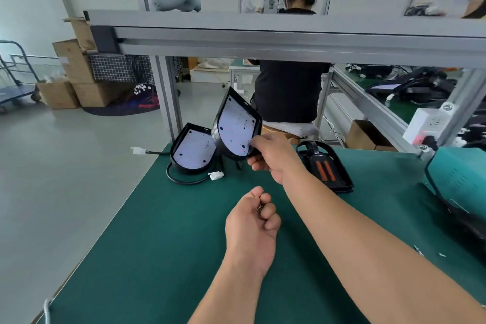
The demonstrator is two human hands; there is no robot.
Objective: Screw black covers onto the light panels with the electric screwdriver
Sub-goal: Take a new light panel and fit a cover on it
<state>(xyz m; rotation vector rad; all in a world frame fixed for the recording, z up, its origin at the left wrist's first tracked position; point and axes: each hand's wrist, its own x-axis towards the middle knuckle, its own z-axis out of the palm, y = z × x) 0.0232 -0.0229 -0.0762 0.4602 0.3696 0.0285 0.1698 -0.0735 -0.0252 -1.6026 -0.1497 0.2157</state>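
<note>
Right hand (271, 156) is pinching a tilted light panel (235, 127) above the bench (157, 231); left hand (253, 221) is curling around small screws (259, 208).

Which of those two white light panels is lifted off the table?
The right-hand panel: it is raised off the surface and tilted up on edge, white face showing. The left panel beside it lies flat on the green table.
</note>
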